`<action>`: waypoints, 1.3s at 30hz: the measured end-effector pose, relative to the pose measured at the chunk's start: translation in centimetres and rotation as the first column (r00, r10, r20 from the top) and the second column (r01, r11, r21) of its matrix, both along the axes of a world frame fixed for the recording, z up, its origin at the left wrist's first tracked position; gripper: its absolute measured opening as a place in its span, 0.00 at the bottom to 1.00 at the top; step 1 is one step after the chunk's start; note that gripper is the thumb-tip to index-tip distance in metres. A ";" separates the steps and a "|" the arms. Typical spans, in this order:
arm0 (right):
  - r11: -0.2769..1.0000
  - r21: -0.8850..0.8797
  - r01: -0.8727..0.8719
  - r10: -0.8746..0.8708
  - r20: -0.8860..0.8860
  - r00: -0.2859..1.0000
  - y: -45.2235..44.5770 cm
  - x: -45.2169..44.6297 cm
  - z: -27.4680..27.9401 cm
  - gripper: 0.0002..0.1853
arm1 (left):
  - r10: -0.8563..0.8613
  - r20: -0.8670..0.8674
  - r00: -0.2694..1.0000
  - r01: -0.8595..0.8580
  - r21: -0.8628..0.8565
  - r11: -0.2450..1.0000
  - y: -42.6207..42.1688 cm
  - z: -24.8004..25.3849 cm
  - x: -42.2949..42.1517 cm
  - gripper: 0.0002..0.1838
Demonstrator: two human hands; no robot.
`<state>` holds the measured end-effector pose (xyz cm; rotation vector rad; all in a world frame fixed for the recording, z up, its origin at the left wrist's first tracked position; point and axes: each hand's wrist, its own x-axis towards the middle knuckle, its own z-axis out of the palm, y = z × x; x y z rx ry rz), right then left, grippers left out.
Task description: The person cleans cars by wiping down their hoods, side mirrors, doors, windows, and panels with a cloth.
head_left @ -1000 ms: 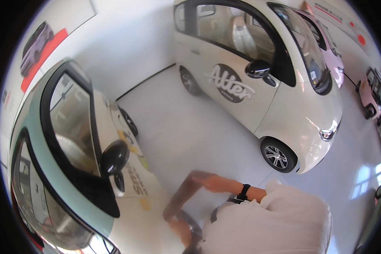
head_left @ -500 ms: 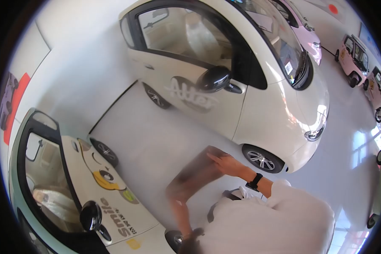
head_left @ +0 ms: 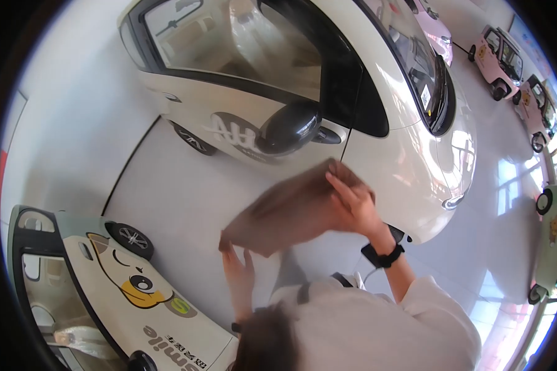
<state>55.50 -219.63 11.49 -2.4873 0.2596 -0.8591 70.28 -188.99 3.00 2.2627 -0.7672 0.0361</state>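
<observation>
The head view has a brown cloth [head_left: 294, 213] stretched at a slant above the pale floor [head_left: 173, 185], between the cream car [head_left: 408, 167] and the Smile car [head_left: 185, 328]. The left hand [head_left: 238, 275] grasps its lower corner at the fingertips, and the right hand [head_left: 358, 207] grips the upper end, fingers spread along the fabric. The left hold looks the weaker: if that corner slid free, the cloth could swing down and trail on the floor. The cloth's upper edge appears near the door mirror [head_left: 291, 127], though the true gap cannot be told; a wide flick might catch on the housing. The black watch [head_left: 384, 255] on the right wrist could scratch the paint if the arm swung against the bodywork, and stepping back without looking might bring a bump against the Smile car. Counted, there are one cloth, two hands, one watch and one dark wristband [head_left: 236, 326] on the left wrist. Two cars stand close by, with one pink car [head_left: 433, 31] behind the cream one, two small pink vehicles [head_left: 498, 62] [head_left: 536, 113] farther off, and one green vehicle [head_left: 551, 238] at the right edge.
</observation>
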 end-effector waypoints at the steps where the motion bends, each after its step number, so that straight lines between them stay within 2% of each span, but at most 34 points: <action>1: 1.000 -0.005 0.000 0.000 0.006 1.000 -0.8 1.5 1.8 0.29 | -0.020 -0.019 1.000 0.019 -0.016 1.000 -1.3 0.8 1.6 0.35; 2: 1.000 -0.010 0.000 0.000 0.012 1.000 -1.5 3.0 3.7 0.28 | -0.041 -0.029 0.999 0.041 -0.034 0.999 -2.7 1.6 3.9 0.35; 3: 0.995 -0.092 0.048 -0.043 0.060 0.997 -2.6 5.0 4.9 0.28 | -0.061 0.030 0.998 0.064 -0.087 0.994 -4.3 1.4 6.1 0.33; 4: 0.981 -0.169 0.095 -0.079 0.101 0.992 -3.4 6.9 5.8 0.28 | -0.076 0.013 0.997 0.077 -0.138 0.987 -6.0 1.7 8.0 0.33; 6: 0.982 -0.153 0.107 -0.087 0.130 0.988 -4.9 10.3 6.8 0.28 | -0.109 -0.021 0.994 0.101 -0.231 0.968 -8.8 2.2 11.4 0.33; 9: 0.961 -0.226 0.157 -0.104 0.228 0.968 -7.8 16.5 6.1 0.27 | -0.148 -0.111 0.983 0.117 -0.249 0.961 -13.7 1.5 15.8 0.32; 10: 0.950 -0.259 0.174 -0.106 0.256 0.961 -8.5 18.2 5.1 0.27 | -0.175 -0.158 0.972 0.145 -0.185 0.972 -15.3 1.0 16.8 0.31; 11: 0.924 -0.288 0.254 -0.211 0.173 0.962 -8.6 19.5 3.9 0.25 | -0.199 -0.214 0.956 0.178 -0.114 0.977 -16.5 0.4 17.4 0.31; 12: 0.935 -0.231 0.268 -0.236 0.155 0.959 -8.4 20.4 2.7 0.25 | -0.219 -0.269 0.938 0.216 -0.041 0.976 -17.4 -0.3 17.7 0.30; 13: 0.943 -0.173 0.286 -0.263 0.145 0.954 -8.0 21.0 1.5 0.25 | -0.301 -0.204 0.932 0.302 -0.025 0.953 -18.5 -1.7 17.9 0.28; 16: 0.966 -0.003 0.258 -0.253 0.182 0.950 -8.5 21.5 -0.6 0.24 | -0.455 -0.189 0.870 0.455 -0.042 0.889 -21.5 -3.7 17.6 0.22; 17: 0.970 0.029 0.241 -0.242 0.188 0.952 -8.8 21.4 -0.9 0.23 | -0.563 -0.472 0.679 0.507 -0.254 0.824 -22.9 -4.1 18.0 0.19; 20: 0.978 0.151 0.143 -0.179 0.264 0.948 -8.8 20.8 -1.0 0.23 | -0.447 -0.588 0.675 0.390 -0.230 0.892 -23.6 -0.8 16.5 0.20; 23: 0.982 0.171 0.083 -0.144 0.381 0.913 -8.7 21.1 -4.0 0.23 | -0.347 -0.700 0.625 0.374 -0.122 0.919 -22.9 -4.1 17.7 0.20; 25: 0.996 0.048 0.072 -0.086 0.418 0.904 -9.8 20.7 -6.0 0.24 | -0.303 -0.725 0.618 0.286 -0.152 0.946 -23.7 -3.2 17.0 0.19; 27: 0.985 -0.163 0.060 0.013 0.409 0.913 -11.6 19.8 -7.4 0.25 | -0.278 -0.719 0.637 0.215 -0.180 0.960 -24.3 -2.8 16.0 0.17; 29: 0.980 -0.198 0.010 0.071 0.400 0.914 -12.3 19.7 -8.8 0.26 | -0.271 -0.669 0.692 0.171 -0.213 0.962 -24.7 -2.8 15.4 0.15; 32: 0.963 -0.239 -0.124 0.204 0.349 0.915 -13.4 19.7 -10.2 0.27 | -0.143 -0.700 0.700 0.057 -0.145 0.988 -24.9 -5.0 14.7 0.15; 35: 0.941 -0.248 -0.230 0.302 0.312 0.901 -14.3 19.4 -10.2 0.29 | -0.095 -0.643 0.760 0.083 -0.048 0.995 -24.2 -4.0 13.3 0.18; 39: 0.915 -0.256 -0.311 0.378 0.278 0.883 -14.9 19.3 -10.5 0.32 | 0.078 -0.609 0.789 -0.067 0.042 0.997 -24.7 -0.6 10.2 0.20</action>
